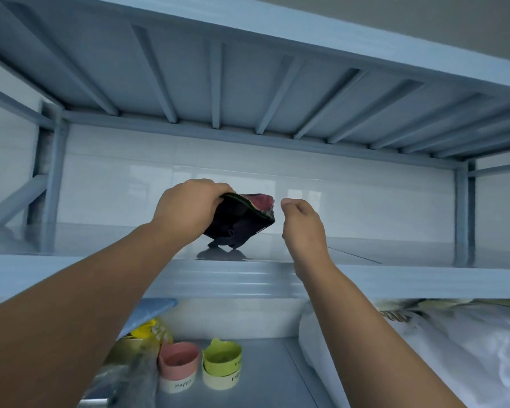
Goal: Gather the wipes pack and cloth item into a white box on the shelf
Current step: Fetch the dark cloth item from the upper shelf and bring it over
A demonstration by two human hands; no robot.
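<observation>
Black cloth item [239, 219] with a reddish patch on top hangs from my left hand [186, 206], whose fingers are clamped on its upper edge, its lower corner touching the pale blue shelf [395, 278]. My right hand [302, 223] hovers just beside it, fingers loosely curled and holding nothing. On the shelf below stand a pink cup [178, 365] and a green cup [222, 366].

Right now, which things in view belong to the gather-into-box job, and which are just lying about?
Job:
- dark cloth item, gripped by the left hand over the upper shelf
- right hand, close by, holding nothing
No wipes pack or white box identifiable.

Lying about, lower shelf:
- pink cup
- green cup
- yellow packet
- white bag
</observation>
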